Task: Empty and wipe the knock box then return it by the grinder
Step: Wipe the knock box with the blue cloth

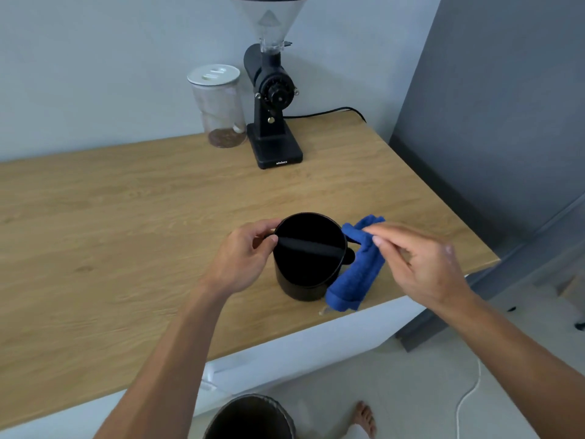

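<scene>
The black round knock box (304, 280) stands upright on the wooden counter (126, 236) near its front edge, with its knock bar across the opening. My left hand (243, 258) pinches the left end of the bar at the rim. A blue cloth (361, 267) lies on the counter against the box's right side. My right hand (421, 261) hovers over the cloth with fingers apart, fingertips touching its upper part. The black grinder (272, 99) with a clear hopper stands at the back of the counter.
A clear jar (220, 106) with a white lid and some coffee beans stands left of the grinder. A dark bin (250, 419) sits on the floor below the counter edge. A grey wall panel (493, 122) rises at the right. A white cable (468, 394) runs across the floor.
</scene>
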